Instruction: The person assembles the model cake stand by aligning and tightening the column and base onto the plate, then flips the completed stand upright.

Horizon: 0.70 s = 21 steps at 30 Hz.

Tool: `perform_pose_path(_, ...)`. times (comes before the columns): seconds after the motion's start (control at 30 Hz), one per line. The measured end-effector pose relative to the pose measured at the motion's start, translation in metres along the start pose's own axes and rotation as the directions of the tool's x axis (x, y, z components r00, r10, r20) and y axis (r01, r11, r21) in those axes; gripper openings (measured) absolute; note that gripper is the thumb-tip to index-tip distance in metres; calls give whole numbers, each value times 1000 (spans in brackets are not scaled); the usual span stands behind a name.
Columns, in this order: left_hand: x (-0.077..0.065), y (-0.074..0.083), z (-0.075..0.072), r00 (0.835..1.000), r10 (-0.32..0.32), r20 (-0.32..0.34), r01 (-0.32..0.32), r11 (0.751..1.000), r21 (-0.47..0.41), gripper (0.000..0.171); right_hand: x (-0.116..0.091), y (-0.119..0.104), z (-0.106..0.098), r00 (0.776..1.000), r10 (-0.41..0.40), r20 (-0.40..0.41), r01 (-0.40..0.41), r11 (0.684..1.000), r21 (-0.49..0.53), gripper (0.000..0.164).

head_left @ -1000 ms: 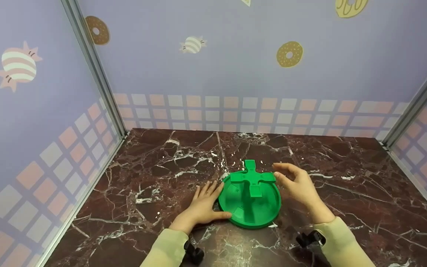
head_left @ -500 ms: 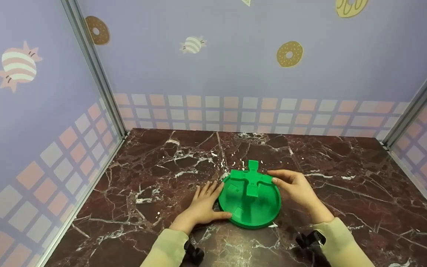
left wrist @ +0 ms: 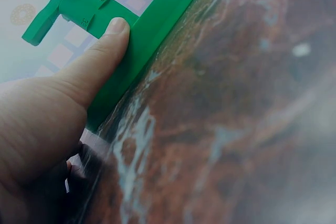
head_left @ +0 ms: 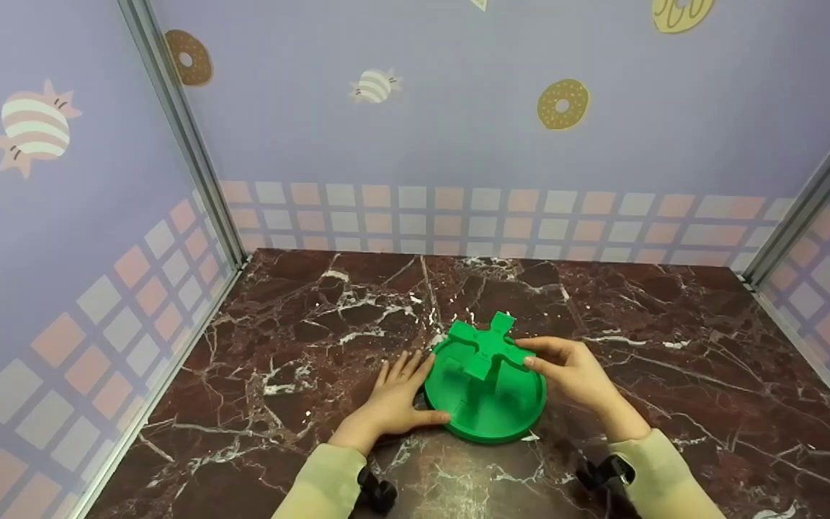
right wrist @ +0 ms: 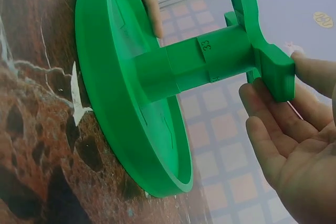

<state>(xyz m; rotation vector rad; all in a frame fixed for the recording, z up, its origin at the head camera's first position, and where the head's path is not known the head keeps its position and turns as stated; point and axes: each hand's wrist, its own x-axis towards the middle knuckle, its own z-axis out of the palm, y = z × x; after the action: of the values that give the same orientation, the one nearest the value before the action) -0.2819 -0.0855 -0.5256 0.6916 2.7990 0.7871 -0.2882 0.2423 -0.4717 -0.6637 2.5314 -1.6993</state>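
A green round dish-like base (head_left: 487,435) with a raised rim stands on the marble-patterned table. From its middle a thick stem (right wrist: 189,66) rises, with small dark numbers on it. A green cross-shaped top (head_left: 489,344) with blunt arms caps the stem. My right hand (head_left: 577,376) pinches the cross's right arm, thumb at its near side and fingers behind it. My left hand (head_left: 392,404) rests at the base's left side with fingers spread straight. Its thumb (left wrist: 105,48) lies over the rim in the left wrist view.
A dark red marble table (head_left: 300,331) with white veins surrounds the base. Lilac wall panels with printed sweets and tiles enclose it at the back (head_left: 458,144) and on both sides. Metal posts (head_left: 184,130) mark the corners.
My right hand has closed on the cross's right arm and drawn it nearer. The cross has turned clockwise as seen from above. The left hand and base have stayed in place.
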Motion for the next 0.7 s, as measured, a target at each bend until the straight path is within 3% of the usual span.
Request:
perform_pose_path(0.27, 1, 0, 0, 1000, -5, 2, 5, 1000, 9, 110, -5, -5, 6, 999, -11, 36, 11, 1000, -8, 44)
perform_pose_path(0.7, 0, 1, -1, 1000, 2, 0, -2, 1000, 7, 109, -10, -15, 27, 997, -13, -74, 7, 997, -78, 41)
